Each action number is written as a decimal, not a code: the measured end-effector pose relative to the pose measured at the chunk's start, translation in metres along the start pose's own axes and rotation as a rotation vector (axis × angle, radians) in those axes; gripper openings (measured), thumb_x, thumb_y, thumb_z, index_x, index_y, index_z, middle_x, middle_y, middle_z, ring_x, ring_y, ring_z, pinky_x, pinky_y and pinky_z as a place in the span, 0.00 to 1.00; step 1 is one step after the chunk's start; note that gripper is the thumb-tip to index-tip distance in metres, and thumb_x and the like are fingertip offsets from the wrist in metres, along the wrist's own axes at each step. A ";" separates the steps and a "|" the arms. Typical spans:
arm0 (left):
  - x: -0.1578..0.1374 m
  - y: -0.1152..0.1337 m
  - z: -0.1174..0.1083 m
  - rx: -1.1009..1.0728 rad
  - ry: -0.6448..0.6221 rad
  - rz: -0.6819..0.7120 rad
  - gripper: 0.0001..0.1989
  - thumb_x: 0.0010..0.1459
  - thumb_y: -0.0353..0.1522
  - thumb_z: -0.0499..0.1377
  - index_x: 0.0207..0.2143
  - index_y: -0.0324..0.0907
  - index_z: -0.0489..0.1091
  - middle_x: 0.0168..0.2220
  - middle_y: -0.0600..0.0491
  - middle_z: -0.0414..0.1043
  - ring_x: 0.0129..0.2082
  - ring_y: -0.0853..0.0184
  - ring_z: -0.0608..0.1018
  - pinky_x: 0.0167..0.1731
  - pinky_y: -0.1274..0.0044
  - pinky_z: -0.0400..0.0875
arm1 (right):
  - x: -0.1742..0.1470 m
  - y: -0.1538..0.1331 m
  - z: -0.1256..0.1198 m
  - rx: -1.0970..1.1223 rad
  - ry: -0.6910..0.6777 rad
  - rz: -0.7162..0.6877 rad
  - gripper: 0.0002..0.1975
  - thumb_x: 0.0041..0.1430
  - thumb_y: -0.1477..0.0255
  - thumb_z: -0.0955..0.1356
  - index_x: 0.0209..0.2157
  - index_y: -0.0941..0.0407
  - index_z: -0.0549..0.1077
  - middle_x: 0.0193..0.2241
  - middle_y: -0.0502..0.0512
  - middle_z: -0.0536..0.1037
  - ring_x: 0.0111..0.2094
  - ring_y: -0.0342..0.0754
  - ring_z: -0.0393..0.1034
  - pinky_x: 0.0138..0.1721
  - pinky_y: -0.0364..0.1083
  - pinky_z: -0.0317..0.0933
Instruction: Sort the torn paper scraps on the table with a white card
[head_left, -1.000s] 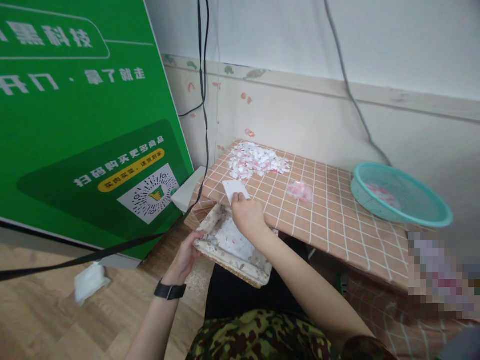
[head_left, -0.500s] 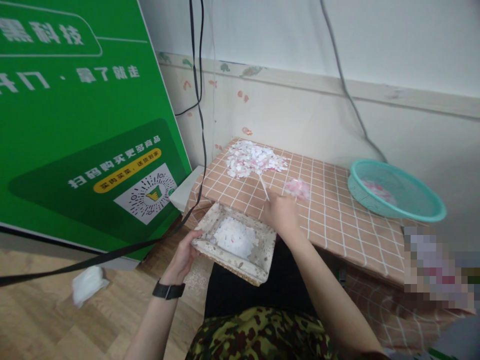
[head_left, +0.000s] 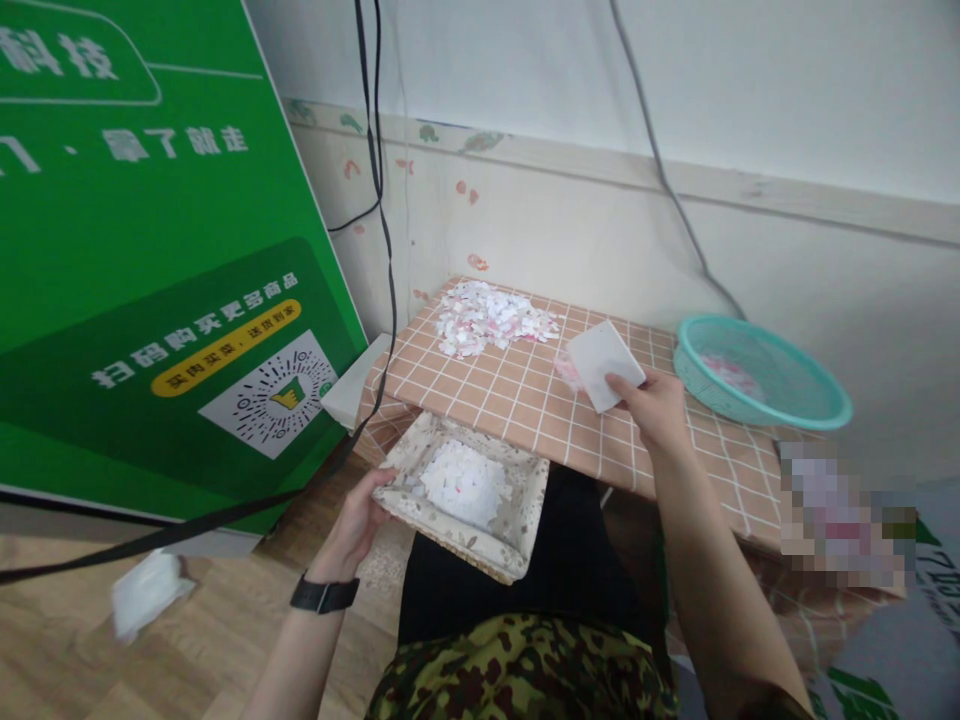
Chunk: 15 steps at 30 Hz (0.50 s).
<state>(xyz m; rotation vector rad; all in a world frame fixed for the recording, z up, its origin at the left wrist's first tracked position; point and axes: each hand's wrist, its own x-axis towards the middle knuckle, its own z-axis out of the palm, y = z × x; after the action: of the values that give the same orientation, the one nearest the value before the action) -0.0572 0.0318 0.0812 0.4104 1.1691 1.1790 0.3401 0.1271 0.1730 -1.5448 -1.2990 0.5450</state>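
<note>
My right hand was clamped on a flat white card, thumb on top near one corner, holding it tilted over the counter. My left hand gripped the left edge of a shallow patterned tray, which sat over my lap just in front of the counter. White scraps lay heaped in the tray. Beyond the card, and partly hidden by it, was a small pink bundle. A loose pile of white and pink pieces covered the counter's far left corner, on brown cloth with a white grid. To the right stood a teal basket with pinkish contents. A green panel with white lettering rose at left.
</note>
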 end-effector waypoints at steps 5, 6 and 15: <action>-0.002 -0.001 0.005 0.009 0.014 -0.017 0.06 0.45 0.32 0.65 0.28 0.38 0.75 0.24 0.53 0.79 0.24 0.63 0.78 0.22 0.76 0.71 | 0.001 -0.006 0.014 0.255 -0.017 0.136 0.20 0.41 0.62 0.74 0.33 0.64 0.76 0.29 0.61 0.79 0.27 0.51 0.74 0.27 0.50 0.71; -0.002 -0.001 0.005 0.010 0.022 -0.018 0.06 0.45 0.31 0.65 0.27 0.38 0.75 0.24 0.53 0.79 0.24 0.63 0.79 0.23 0.76 0.71 | 0.000 -0.007 0.022 0.238 -0.031 0.139 0.20 0.41 0.62 0.74 0.32 0.64 0.76 0.28 0.61 0.79 0.26 0.51 0.74 0.26 0.49 0.70; -0.001 0.002 -0.004 0.043 0.021 -0.024 0.08 0.45 0.33 0.66 0.29 0.38 0.77 0.25 0.53 0.80 0.26 0.62 0.80 0.25 0.74 0.74 | 0.012 0.015 0.045 0.156 -0.040 0.185 0.18 0.45 0.64 0.71 0.34 0.64 0.75 0.26 0.60 0.79 0.24 0.51 0.75 0.22 0.46 0.70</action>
<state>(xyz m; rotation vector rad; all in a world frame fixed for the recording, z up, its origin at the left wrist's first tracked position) -0.0613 0.0308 0.0811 0.4165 1.2162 1.1410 0.3134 0.1572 0.1444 -1.5384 -1.1210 0.7799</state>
